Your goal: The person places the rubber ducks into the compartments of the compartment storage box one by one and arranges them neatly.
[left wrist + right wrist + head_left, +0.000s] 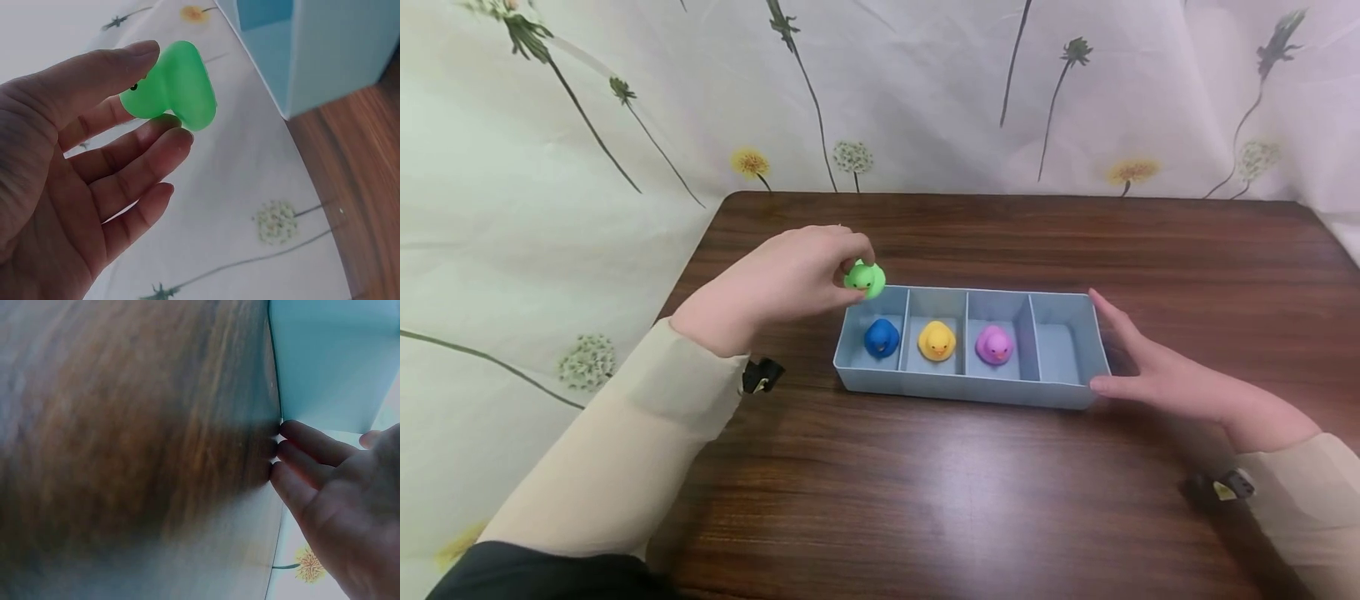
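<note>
In the head view my left hand pinches a green toy duck between thumb and fingers, above the back left corner of a grey-blue divided box. The left wrist view shows the duck against the thumb, with the lower fingers loosely bent. Inside the box sit a blue duck, a yellow duck and a purple duck, each in its own compartment. The rightmost compartment holds nothing. With spread, fairly straight fingers, my right hand touches the box's right end; its fingertips rest low beside the box wall.
The box stands on a dark brown wooden table. Behind and to the left hangs a white cloth printed with dandelions. A small black device is at the left wrist, another one at the right.
</note>
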Tool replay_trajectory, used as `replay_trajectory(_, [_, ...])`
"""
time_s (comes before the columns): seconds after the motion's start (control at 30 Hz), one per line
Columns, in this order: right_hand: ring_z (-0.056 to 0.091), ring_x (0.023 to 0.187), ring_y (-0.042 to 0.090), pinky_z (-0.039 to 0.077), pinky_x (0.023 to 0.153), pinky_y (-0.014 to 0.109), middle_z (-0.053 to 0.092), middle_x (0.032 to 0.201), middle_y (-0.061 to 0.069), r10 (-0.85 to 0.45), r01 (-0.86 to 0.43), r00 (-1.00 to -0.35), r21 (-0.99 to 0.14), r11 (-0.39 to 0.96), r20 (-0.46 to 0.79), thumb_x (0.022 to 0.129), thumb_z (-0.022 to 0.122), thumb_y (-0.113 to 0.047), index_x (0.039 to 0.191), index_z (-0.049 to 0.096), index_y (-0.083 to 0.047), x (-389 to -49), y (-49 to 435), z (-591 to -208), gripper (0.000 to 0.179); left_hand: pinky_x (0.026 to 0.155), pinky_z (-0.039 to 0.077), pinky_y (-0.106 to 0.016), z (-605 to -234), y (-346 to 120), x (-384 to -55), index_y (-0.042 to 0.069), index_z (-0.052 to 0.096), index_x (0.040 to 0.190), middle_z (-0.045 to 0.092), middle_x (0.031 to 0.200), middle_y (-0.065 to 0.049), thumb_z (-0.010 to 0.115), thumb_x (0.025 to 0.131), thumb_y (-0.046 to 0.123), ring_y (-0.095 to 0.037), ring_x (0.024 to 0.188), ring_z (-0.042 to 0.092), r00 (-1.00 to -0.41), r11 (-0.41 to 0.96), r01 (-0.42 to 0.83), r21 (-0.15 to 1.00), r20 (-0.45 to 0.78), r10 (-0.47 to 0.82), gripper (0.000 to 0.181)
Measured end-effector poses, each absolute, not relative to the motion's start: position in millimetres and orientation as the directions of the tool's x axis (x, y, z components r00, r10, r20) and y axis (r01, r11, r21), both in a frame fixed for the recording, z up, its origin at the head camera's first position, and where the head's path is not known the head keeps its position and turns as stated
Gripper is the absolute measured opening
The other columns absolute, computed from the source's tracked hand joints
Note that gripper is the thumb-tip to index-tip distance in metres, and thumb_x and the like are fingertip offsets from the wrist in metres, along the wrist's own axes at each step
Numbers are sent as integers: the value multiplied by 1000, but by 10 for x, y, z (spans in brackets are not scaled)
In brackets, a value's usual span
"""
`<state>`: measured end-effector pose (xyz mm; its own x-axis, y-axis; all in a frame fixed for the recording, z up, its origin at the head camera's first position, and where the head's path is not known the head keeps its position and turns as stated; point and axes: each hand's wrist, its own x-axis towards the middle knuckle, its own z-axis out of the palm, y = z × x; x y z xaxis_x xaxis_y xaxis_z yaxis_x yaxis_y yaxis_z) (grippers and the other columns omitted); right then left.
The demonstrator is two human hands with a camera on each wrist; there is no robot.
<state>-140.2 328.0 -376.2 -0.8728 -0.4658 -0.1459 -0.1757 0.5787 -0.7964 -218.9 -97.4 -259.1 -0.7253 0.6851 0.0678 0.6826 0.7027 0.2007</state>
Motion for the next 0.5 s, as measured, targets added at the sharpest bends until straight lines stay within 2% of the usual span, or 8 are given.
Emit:
replay_trajectory(0.13, [18,142,45,23,91,3,13,158,26,-468,-179,-873,-800,572,-140,93,70,-19,154,-10,-44,-1395,3280,-3760,104,71,45,-33,-2553,-844,-2193,16,66,101,59,89,0,76,87,22,-16,79,53,-706,685,702,195,63,706,18])
replay_trajectory(0.23, [17,142,46,25,95,7,12,158,25,-463,-173,-874,-793,583,-150,93,70,-20,154,-10,-45,-1391,3289,-3750,104,70,44,-32,-2541,-747,-2193,16,65,100,59,89,0,75,88,23,-16,78,52,-691,670,717,193,69,720,18])
replay_trajectory(0.3, [17,143,45,28,104,20,10,159,24,-458,-165,-874,-788,594,-161,93,70,-21,154,-11,-43,-1393,3291,-3741,103,70,44,-31,-2538,-686,-2192,16,65,100,59,89,1,75,88,23,-15,78,52,-683,661,724,199,72,726,17])
replay_trajectory(0.37, [16,143,46,28,109,41,9,159,23,-455,-155,-873,-787,597,-173,93,70,-22,155,-11,-43,-1395,3285,-3728,103,71,44,-31,-2534,-624,-2188,16,65,100,59,89,1,75,88,24,-15,79,52,-673,650,733,201,78,735,17])
replay_trajectory(0.47, [15,143,46,22,105,65,7,160,22,-454,-145,-872,-789,597,-183,93,70,-22,155,-11,-40,-1401,3271,-3711,104,72,45,-30,-2530,-522,-2188,16,65,100,58,90,2,75,88,24,-14,80,53,-659,634,745,206,85,747,18])
replay_trajectory(0.5, [15,143,47,21,104,67,7,160,23,-453,-142,-872,-790,597,-186,93,70,-22,155,-12,-40,-1403,3266,-3706,104,72,45,-30,-2528,-484,-2185,16,65,100,58,90,3,75,88,25,-13,80,53,-654,629,750,207,85,752,18])
